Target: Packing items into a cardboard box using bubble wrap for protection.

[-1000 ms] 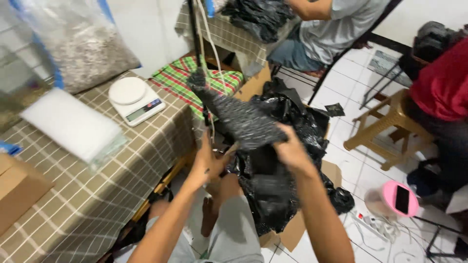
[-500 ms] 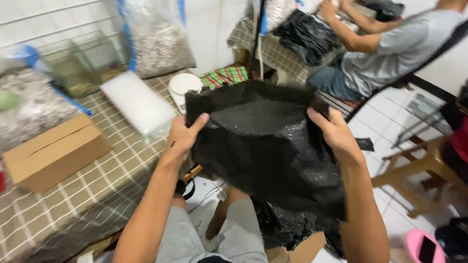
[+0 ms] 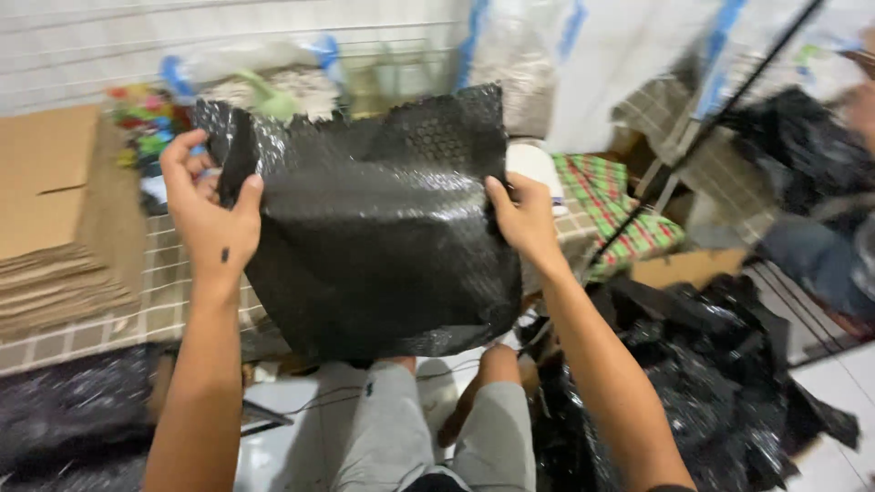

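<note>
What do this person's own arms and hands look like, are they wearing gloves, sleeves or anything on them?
Both arms are bare from wrist to elbow, with no sleeves showing. The left hand has no glove, ring or watch; a small dark mark sits on its back near the wrist. The right hand is likewise ungloved, with nothing on its wrist. No cables or straps run along either arm. Below them, light grey trousers are worn.

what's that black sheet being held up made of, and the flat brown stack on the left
The black sheet, held at its side edges by the left hand and right hand, looks like glossy black plastic bubble wrap: small raised cells and shiny highlights. The brown stack looks like matte corrugated cardboard, with layered edges showing.
</note>
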